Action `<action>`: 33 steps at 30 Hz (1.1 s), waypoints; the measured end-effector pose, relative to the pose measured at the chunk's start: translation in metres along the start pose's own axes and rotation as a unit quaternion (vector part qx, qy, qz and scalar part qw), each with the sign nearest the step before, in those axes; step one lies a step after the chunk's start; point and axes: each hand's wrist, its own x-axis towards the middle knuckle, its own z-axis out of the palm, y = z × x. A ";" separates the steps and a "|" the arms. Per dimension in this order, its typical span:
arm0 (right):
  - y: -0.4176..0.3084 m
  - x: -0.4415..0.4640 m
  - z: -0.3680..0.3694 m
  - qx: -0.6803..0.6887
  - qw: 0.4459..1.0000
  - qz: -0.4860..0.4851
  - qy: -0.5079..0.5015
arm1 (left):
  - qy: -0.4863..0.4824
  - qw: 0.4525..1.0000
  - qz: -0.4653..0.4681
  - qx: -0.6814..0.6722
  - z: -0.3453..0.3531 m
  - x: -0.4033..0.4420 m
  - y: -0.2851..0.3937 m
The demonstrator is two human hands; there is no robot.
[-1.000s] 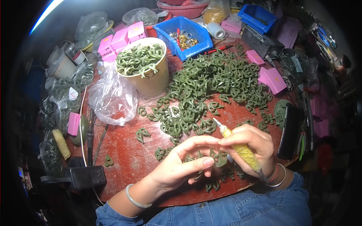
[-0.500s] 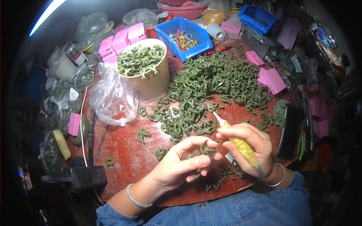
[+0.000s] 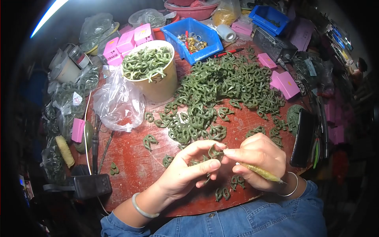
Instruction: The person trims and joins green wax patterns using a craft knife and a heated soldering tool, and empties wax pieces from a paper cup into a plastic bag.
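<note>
My left hand is wrapped round several small green looped pieces, one of them standing up between thumb and fingers. My right hand is closed on a yellow-wrapped tool, which lies slanted across the palm. The right fingertips meet the raised green piece at the left fingertips. Beyond the hands spreads a large pile of similar green pieces. A few loose ones lie near the table's front edge, below my hands.
A cream bucket full of green pieces stands behind, beside a clear plastic bag and a blue bin. Pink boxes and a black phone are at the right. A black device sits at the left.
The right hand has tilted the yellow-wrapped tool down, so its tip no longer points up toward the pile. Its fingertips have come over to the green piece in my left hand.
</note>
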 end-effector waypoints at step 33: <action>-0.002 -0.001 0.001 -0.061 0.998 0.021 0.023 | 0.059 0.986 0.024 0.155 0.012 -0.002 0.004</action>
